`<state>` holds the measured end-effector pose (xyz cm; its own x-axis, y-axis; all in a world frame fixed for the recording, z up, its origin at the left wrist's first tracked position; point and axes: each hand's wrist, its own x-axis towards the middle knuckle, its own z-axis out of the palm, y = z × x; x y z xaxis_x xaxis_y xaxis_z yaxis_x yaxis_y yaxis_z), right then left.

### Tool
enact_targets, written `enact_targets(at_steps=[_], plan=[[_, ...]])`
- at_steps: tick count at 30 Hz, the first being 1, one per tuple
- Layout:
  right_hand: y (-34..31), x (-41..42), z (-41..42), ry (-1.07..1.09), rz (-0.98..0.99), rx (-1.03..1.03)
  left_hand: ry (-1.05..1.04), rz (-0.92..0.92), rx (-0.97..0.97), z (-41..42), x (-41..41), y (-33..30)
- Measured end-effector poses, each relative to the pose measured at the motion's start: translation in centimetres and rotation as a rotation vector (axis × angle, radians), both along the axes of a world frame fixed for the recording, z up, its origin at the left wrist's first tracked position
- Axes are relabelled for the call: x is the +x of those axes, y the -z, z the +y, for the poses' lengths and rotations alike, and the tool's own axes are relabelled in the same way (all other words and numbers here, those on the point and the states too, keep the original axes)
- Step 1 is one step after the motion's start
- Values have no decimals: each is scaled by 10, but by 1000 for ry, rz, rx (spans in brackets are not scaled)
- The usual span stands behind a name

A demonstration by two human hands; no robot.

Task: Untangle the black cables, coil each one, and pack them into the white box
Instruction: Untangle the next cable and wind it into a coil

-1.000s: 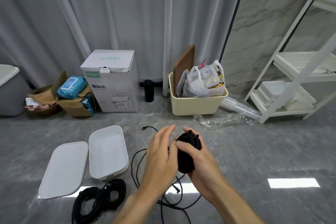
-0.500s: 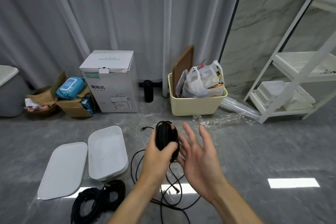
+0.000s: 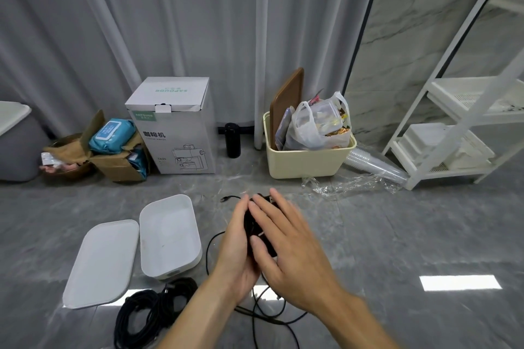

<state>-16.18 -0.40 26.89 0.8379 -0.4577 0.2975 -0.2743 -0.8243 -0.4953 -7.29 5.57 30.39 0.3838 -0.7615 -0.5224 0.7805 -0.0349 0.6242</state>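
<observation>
Above a grey marble floor, left hand (image 3: 236, 249) cupping a coiled black cable (image 3: 256, 231), right hand (image 3: 286, 246) pressed flat-fingered over it — open white box (image 3: 170, 235) just left, lid (image 3: 102, 261) beside, more black cables (image 3: 147, 312) below.

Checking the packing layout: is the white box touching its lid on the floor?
Cannot tell. In the head view the white box and lid lie side by side, edges meeting near the top, but no clear contact or gap shows.

Black cables (image 3: 147, 317), white box (image 3: 167, 235), grey marbled floor (image 3: 397, 235).
</observation>
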Motion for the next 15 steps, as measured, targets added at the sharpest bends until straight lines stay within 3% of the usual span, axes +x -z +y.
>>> enact_targets(at_steps=[3,5,9,15], plan=[[0,-2,1,-40,-18,61,-16,-50,50,2,2,0],[-7,-5,6,-15,-84,328,-64,-96,79,2,3,1],[-18,-4,11,283,-201,933,-122,-123,94,3,10,2],[-24,-1,7,262,-238,1191,-145,-205,80,4,12,9]])
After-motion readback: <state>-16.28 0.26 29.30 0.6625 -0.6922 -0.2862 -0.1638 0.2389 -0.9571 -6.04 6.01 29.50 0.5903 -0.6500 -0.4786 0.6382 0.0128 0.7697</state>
